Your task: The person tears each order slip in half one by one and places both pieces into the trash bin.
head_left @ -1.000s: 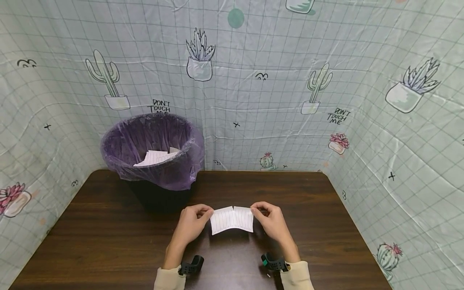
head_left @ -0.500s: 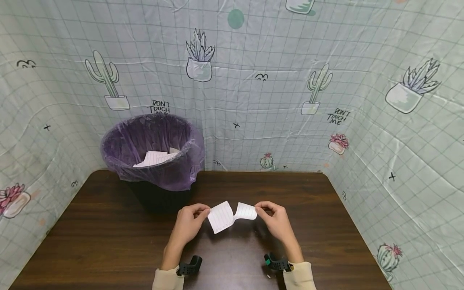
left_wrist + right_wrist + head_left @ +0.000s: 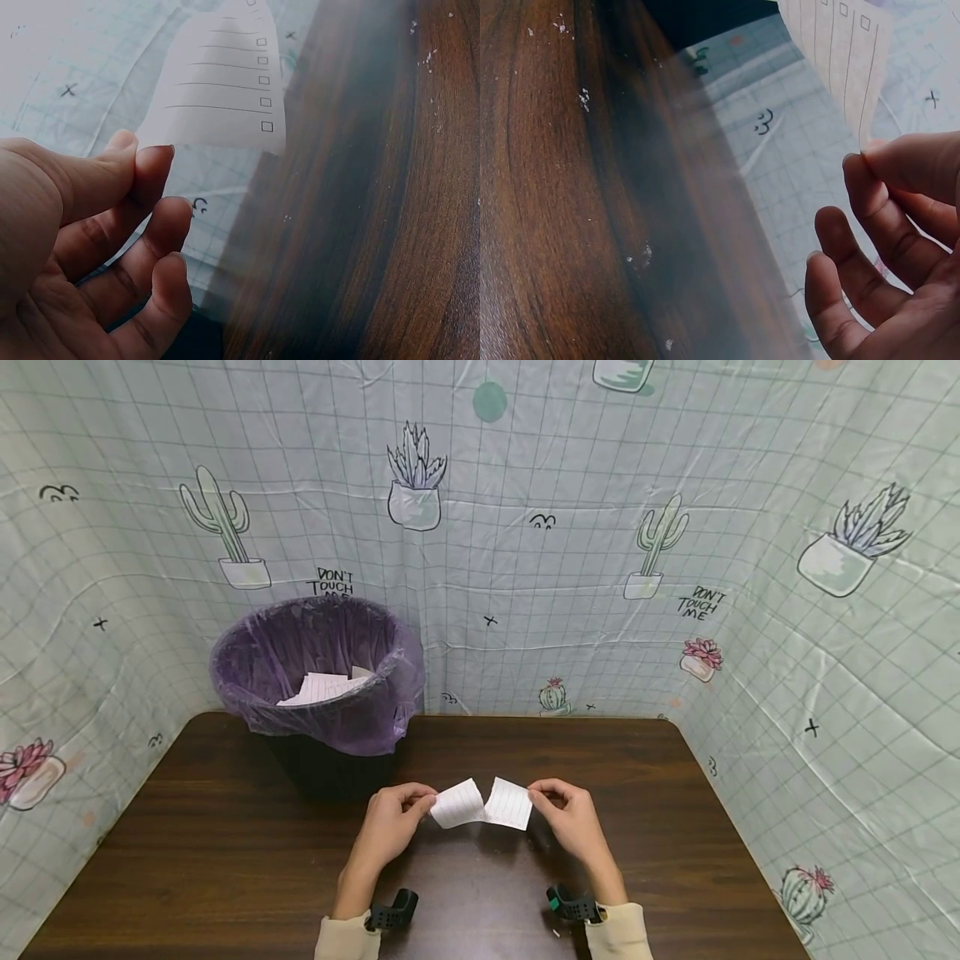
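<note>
A small sheet of lined checklist paper (image 3: 459, 806), with little boxes along one edge, is held above the table in front of me. A V-shaped tear runs down its middle from the far edge, and the two halves meet at a narrow strip near the bottom. My left hand (image 3: 395, 820) pinches the left half's outer corner between thumb and index finger. On the other side, the right hand (image 3: 567, 818) pinches the right half's outer corner the same way. In both wrist views the other fingers are loosely curled, away from the paper.
A black trash bin (image 3: 330, 768) lined with a purple bag (image 3: 247, 652) stands at the back left, with torn papers (image 3: 318, 687) inside. A tiny white scrap (image 3: 557, 932) lies on the brown table (image 3: 225, 860) by the right wrist. A patterned cloth (image 3: 510, 568) hangs behind.
The paper, notched only at its top edge a second ago, has torn down the middle. Both hands moved slightly apart, and the two halves have tilted and twisted.
</note>
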Demonstrator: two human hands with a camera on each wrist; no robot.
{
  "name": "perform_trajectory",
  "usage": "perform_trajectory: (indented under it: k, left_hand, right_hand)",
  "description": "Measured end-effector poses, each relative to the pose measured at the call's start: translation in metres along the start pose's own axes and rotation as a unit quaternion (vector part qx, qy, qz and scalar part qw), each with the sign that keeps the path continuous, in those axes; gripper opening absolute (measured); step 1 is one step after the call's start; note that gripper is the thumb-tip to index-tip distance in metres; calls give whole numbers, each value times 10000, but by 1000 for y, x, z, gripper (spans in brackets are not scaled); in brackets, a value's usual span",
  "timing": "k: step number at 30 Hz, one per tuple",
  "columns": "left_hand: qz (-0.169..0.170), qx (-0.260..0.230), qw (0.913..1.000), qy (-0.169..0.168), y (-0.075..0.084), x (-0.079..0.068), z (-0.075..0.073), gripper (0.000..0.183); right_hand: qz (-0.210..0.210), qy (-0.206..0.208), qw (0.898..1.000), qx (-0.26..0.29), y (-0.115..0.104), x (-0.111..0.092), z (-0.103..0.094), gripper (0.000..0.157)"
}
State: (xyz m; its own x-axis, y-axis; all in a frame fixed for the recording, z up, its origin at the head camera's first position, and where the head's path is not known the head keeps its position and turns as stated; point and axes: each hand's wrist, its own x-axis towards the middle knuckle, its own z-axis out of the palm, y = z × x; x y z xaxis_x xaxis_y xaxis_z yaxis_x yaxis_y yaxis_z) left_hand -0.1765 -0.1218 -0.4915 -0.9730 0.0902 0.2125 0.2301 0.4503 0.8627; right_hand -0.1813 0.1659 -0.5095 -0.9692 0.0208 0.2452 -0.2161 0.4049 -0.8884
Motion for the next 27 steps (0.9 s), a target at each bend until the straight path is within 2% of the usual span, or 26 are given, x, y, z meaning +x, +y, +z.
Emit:
perform_trajectory:
  k: [15, 27]
  left_hand:
    - [-18, -64, 10000, 5, 0, 0, 0, 6]
    - [-82, -49, 9999, 43, 0, 1, 0, 7]
  right_hand:
    - [-272, 189, 9994, -115, 8, 2, 3, 5]
    - [-108, 209, 9996, -158, 8, 2, 2, 4]
